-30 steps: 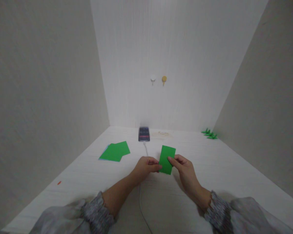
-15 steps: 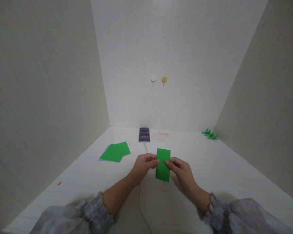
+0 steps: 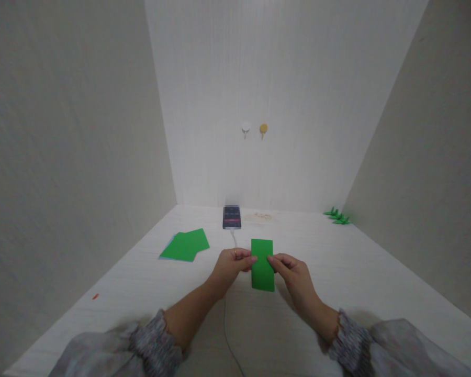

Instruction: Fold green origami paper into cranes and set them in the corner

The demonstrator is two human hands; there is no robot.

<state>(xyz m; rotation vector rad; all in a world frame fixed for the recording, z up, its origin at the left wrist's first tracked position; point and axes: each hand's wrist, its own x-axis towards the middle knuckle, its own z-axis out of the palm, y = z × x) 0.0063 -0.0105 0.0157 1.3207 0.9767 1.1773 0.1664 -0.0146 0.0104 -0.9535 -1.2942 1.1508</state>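
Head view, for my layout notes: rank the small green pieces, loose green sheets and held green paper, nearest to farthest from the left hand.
1. Held green paper, pinched by left hand.
2. Loose green sheets, leftward.
3. Small green pieces, far right corner.

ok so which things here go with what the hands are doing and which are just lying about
Likely belong:
green rectangular paper, held between left hand and right hand
flat green paper sheets, left
small green folded pieces, far right

Apparently lying about:
dark rectangular phone with thin white cable
small orange-red scrap, left
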